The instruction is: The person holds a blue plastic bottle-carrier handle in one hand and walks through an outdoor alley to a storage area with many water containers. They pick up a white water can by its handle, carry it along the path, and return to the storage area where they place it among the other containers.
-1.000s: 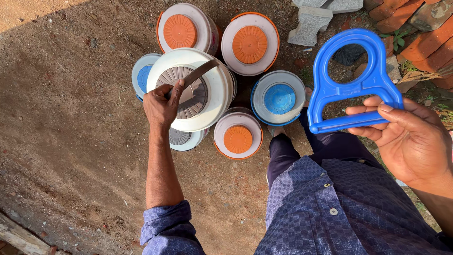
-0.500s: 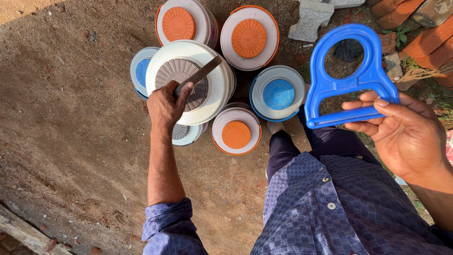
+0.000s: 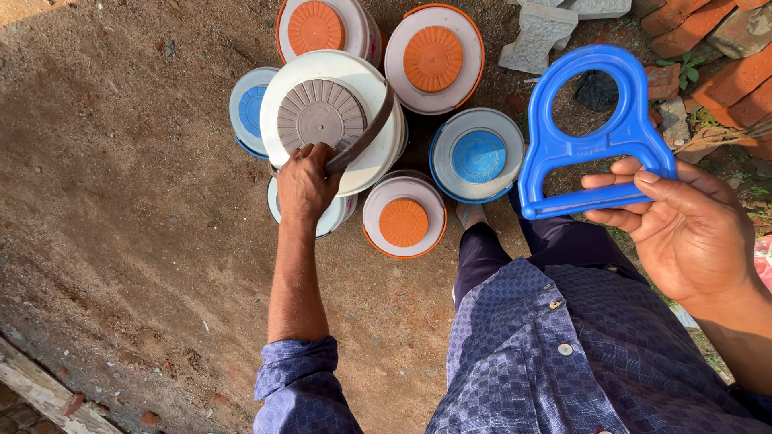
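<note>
We stand outdoors on bare brown dirt ground [image 3: 121, 241]. Our left hand [image 3: 305, 185] curls its fingers around the grey bail of the big white grey-capped plastic bucket [image 3: 334, 120]; right of that bucket, our right hand [image 3: 683, 229] grips a blue plastic ring-handle [image 3: 591, 137], red bricks [image 3: 708, 32] beyond.

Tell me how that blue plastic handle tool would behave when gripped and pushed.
The blue handle tool looks stiff: its moulded ring keeps its shape. It seems light, since the right hand holds it by the fingers alone. Its flat form would hardly roll.
</note>
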